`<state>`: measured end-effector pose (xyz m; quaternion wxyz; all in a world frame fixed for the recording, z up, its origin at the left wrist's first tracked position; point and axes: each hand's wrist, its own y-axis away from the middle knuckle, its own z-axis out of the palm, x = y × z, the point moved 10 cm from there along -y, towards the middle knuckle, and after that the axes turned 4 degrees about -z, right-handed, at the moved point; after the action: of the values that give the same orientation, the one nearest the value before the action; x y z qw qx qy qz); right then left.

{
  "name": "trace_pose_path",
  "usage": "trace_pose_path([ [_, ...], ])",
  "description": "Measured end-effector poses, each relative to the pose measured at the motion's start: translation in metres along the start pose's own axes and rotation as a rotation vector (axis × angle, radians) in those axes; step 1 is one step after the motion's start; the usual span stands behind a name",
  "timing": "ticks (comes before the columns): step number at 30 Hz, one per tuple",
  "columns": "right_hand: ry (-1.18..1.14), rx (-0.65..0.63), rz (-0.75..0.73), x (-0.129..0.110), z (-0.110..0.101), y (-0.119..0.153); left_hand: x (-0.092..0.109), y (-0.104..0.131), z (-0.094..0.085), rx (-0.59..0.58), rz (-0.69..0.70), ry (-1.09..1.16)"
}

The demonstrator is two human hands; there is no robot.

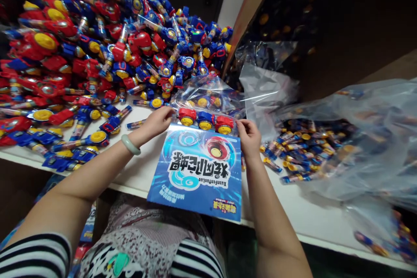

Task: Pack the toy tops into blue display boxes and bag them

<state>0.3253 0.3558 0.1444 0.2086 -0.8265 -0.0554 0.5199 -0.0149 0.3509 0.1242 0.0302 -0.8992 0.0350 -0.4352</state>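
Note:
A blue printed card (198, 202), its lettering upside down to me, lies at the front of the white table and juts past the edge. Along its far side sits a row of toys in clear plastic: a red toy (186, 116), a blue toy (206, 120) and another red toy (224, 124), all with yellow bases. My left hand (158, 121) pinches the clear plastic bag (211, 84) at the left end of this row. At the right end my right hand (249, 137) has closed fingers on the plastic, by the card's corner.
A large heap of red, blue and yellow toys (97, 52) with clear tubes covers the left and back of the table (130, 171). On the right, small printed tubes (302, 143) spill from a translucent plastic sack (368, 139). A cardboard box (250, 8) stands behind.

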Motion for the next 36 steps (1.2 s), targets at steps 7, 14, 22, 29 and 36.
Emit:
trace_pose_path([
  [7, -0.069, -0.032, 0.024, 0.004, 0.007, 0.006, -0.005, -0.005, 0.008, -0.067, -0.159, 0.397],
  [14, -0.08, -0.004, 0.041, 0.009, 0.006, 0.002, 0.0, -0.008, -0.002, 0.055, -0.092, 0.186],
  [22, -0.091, 0.14, -0.169, -0.018, -0.016, 0.036, 0.036, 0.058, -0.028, 0.407, 0.348, 0.133],
  [29, 0.041, 0.156, -0.416, -0.052, -0.039, 0.114, 0.041, 0.139, -0.026, 0.425, 0.642, -0.033],
  [36, 0.058, 0.1, -0.407, -0.068, -0.055, 0.197, 0.048, 0.203, -0.019, 0.245, 0.709, 0.009],
])
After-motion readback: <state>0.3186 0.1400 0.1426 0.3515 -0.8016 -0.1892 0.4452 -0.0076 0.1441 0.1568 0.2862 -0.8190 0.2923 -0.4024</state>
